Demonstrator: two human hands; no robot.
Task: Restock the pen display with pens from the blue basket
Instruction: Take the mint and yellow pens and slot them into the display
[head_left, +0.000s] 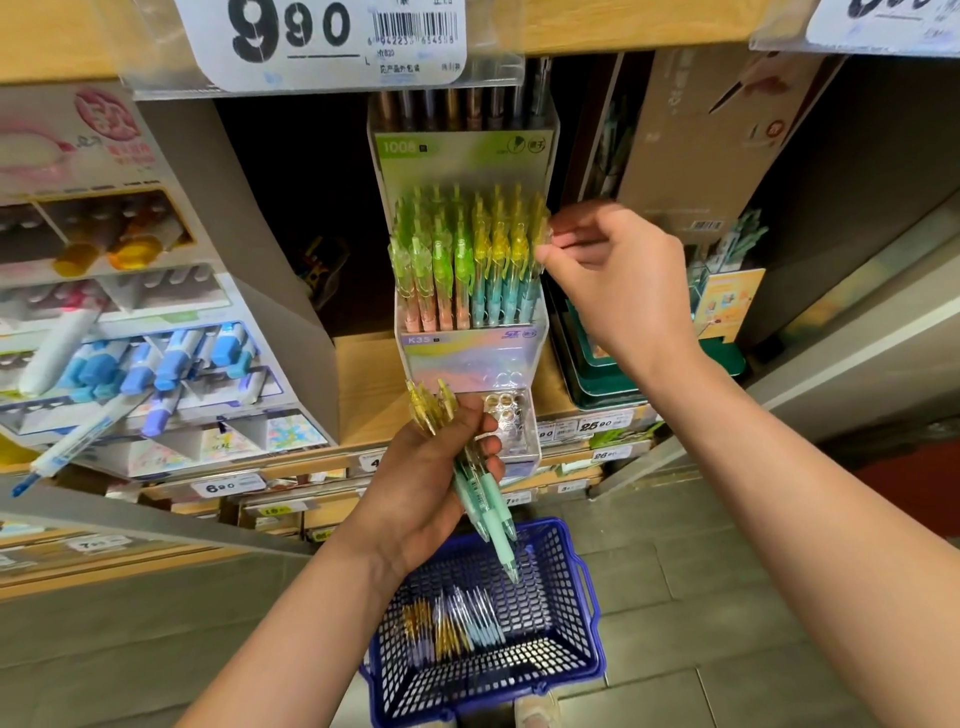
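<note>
The pastel-fronted clear plastic pen display stands at the front edge of the wooden shelf. Its tiers are packed with upright pens, clear green caps on the left and clear yellow caps on the right. The right hand is at the display's right end, its grip closed to a thumb-and-forefinger pinch on the cap of the outermost yellow-capped pen. This looks like the seating step, with one pen being settled into the right-hand column.

Just below the display's front, the left hand has its grip wrapped round a bundle of mint-barrelled pens. Their yellow caps are up and their tips point down toward the blue plastic mesh basket on the grey tiled floor. More loose pens lie in the basket's bottom.

The next move probably calls for letting go of the seated pen, drawing one from the bundle and finding a free slot. The yellow rows look nearly full, so gaps may be scarce.
</note>
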